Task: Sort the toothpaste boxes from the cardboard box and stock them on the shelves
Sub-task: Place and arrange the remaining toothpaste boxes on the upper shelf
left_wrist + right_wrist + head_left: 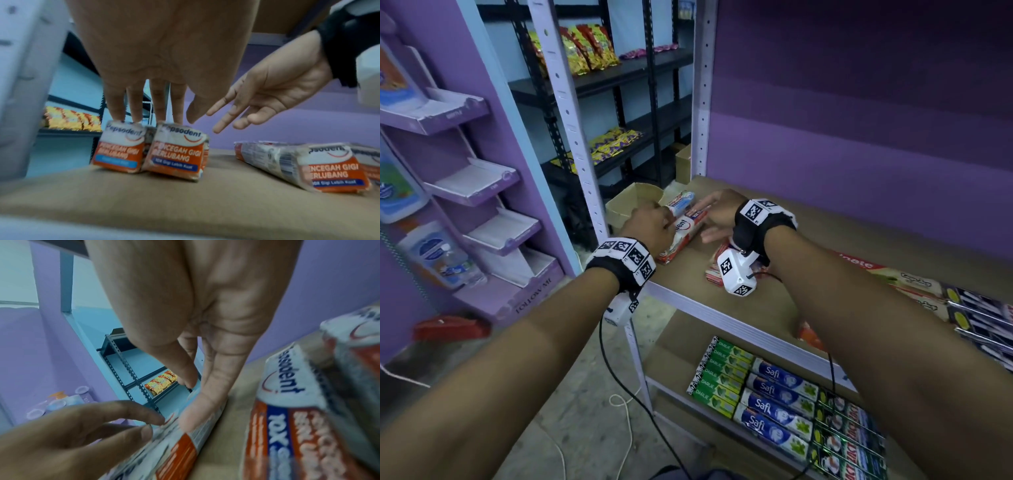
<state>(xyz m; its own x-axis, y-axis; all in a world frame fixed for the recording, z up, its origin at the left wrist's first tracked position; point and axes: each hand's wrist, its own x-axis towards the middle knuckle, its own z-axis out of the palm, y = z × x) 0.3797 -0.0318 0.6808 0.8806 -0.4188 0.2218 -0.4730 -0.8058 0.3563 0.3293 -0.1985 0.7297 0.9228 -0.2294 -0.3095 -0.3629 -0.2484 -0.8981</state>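
My left hand [650, 224] rests straight fingers on two toothpaste boxes [152, 149] on the shelf [825, 267]; my right hand [717, 214], fingers loose, steadies their side. A careless nudge could push them off the shelf's edge.

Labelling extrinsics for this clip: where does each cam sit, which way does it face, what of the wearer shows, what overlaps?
Head: worn on the head, looks down and forward at the shelf; both forearms, left hand and right hand show.
Left wrist: under the left palm, looks along straight fingers at the Pepsodent boxes; right hand shows too.
Right wrist: looks along the right hand at the same boxes; left hand's fingers show.
Shared: all three see both hands and those boxes.
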